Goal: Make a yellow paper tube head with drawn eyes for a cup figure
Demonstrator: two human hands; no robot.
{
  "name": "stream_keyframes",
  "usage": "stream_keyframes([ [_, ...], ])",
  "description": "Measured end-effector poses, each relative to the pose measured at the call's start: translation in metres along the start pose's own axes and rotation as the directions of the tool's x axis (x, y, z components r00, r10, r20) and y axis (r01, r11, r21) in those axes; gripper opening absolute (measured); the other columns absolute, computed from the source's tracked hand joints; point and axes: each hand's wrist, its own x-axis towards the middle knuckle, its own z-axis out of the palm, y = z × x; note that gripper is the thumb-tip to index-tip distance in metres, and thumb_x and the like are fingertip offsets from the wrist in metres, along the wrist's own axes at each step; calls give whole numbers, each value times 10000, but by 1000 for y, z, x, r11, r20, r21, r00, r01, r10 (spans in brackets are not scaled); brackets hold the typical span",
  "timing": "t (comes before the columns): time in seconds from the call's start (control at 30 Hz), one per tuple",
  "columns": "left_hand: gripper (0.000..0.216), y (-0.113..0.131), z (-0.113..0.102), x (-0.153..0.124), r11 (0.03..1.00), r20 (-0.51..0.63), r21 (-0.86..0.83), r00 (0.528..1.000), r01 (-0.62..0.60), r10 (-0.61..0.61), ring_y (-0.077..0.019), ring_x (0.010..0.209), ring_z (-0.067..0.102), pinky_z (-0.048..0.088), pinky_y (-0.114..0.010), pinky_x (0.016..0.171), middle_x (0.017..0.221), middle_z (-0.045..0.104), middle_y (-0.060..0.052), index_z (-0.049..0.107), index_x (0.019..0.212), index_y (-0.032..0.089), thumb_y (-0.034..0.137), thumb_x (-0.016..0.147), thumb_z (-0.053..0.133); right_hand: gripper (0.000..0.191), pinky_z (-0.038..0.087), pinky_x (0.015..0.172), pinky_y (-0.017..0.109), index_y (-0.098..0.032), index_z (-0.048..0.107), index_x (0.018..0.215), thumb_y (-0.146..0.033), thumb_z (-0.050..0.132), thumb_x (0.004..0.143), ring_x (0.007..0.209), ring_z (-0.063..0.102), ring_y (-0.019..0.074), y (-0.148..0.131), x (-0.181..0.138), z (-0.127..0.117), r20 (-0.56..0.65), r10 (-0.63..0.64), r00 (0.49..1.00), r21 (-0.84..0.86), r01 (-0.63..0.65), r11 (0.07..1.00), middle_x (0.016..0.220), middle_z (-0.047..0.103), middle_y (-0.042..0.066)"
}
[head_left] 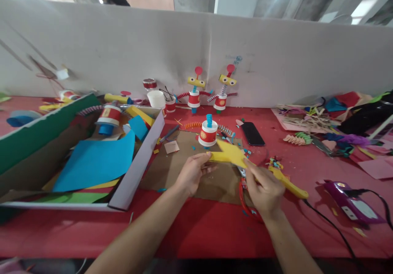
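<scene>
My left hand (196, 171) is closed on the left end of a strip-like part of yellow paper (231, 153). At its right corner, my right hand (264, 188) pinches the wider part of the same yellow shape; whether this is one piece or two overlapping ones I cannot tell. The paper is held above a brown cardboard sheet (172, 176). Just beyond it stands a red and white paper cup figure (208, 133) with a folded blue paper neck and spring-like arms. Red-handled scissors (242, 196) lie under my right hand, partly hidden by it.
An open box (135, 163) with coloured paper stands at left. Two finished-looking cup figures (194, 99) are by the white partition. To the right are a phone (252, 133), a yellow glue gun (288, 183) with a cord, a purple power strip (353, 204) and craft scraps (310, 118).
</scene>
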Motion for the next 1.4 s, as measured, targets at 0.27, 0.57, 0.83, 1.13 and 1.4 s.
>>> stream_keyframes([
  [0.27,217,-2,0,0,998,24,66,1000,3,-5,-177,780,651,489,-283,714,933,720,-104,697,869,120,291,736,682,143,497,791,346,-194,717,913,-248,611,834,846,650,214,-4,21,15,220,347,912,265,-398,878,899,712,61],
  [0.57,261,-1,2,-3,987,83,154,995,45,-58,-169,709,643,486,-280,710,823,709,-78,710,804,128,348,676,766,241,433,908,431,-198,719,1001,-295,632,799,989,579,261,-5,30,31,290,384,876,262,-459,849,975,698,88],
  [0.83,111,4,4,-1,986,-35,0,986,166,-166,-162,701,667,525,-247,656,826,719,-84,679,823,119,191,739,676,204,458,881,385,-234,708,912,-306,533,837,1007,616,231,15,39,32,618,465,634,570,-769,290,1054,680,50],
  [1.13,139,13,2,2,846,97,-214,872,489,-480,-131,534,623,501,-194,512,638,660,-86,616,854,72,149,837,502,539,329,1090,447,-314,513,1212,-192,731,734,1396,307,254,9,32,26,549,104,830,607,-481,632,1526,313,43],
  [1.4,137,15,4,0,837,66,-173,854,519,-516,-110,532,596,477,-177,498,648,654,-92,632,840,74,178,830,544,517,461,979,425,-267,562,1188,-316,775,719,1119,600,238,1,33,25,569,160,807,630,-553,545,1205,643,66],
])
